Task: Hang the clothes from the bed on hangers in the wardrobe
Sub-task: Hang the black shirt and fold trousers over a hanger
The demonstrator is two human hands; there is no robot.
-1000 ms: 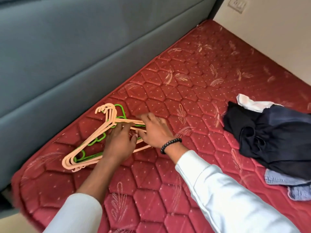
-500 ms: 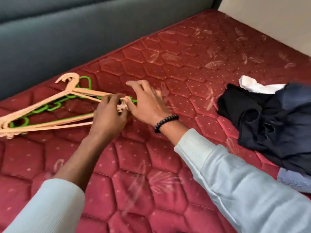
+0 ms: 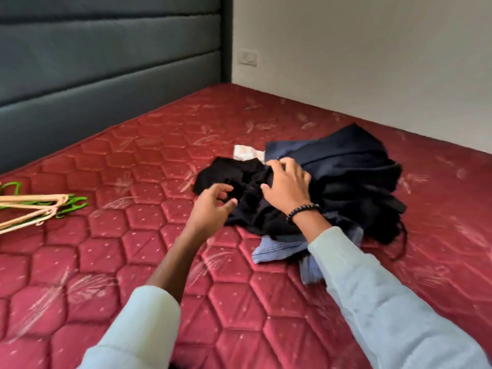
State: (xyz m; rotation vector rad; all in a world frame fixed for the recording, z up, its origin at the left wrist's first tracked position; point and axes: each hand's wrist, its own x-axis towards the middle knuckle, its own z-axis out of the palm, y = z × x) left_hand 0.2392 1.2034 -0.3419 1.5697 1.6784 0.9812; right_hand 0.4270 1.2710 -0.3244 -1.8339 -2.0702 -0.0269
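- Black fabric sits on top of the pile of clothes (image 3: 332, 187), which lies on the red quilted mattress (image 3: 133, 262) toward the right and far side, with a dark navy piece behind it and pale blue denim poking out on the near edge.
- Right hand (image 3: 286, 183) rests on the black garment (image 3: 239, 187), fingers curled down into the folds; it looks to be pinching cloth, though how firmly I cannot tell.
- Left hand (image 3: 213, 206) hovers at the garment's left edge, fingers half open and bent, holding nothing.
- Hangers (image 3: 34, 206), peach and green, lie in a loose bundle well apart at the far left of the mattress; no wardrobe is in view.
- My advice for this step: lift only the top black piece, since the layers look tangled and a cord trails off the right side of the pile.
- Better to find the collar or shoulders with both hands and shake it open before reaching left for a single hanger.
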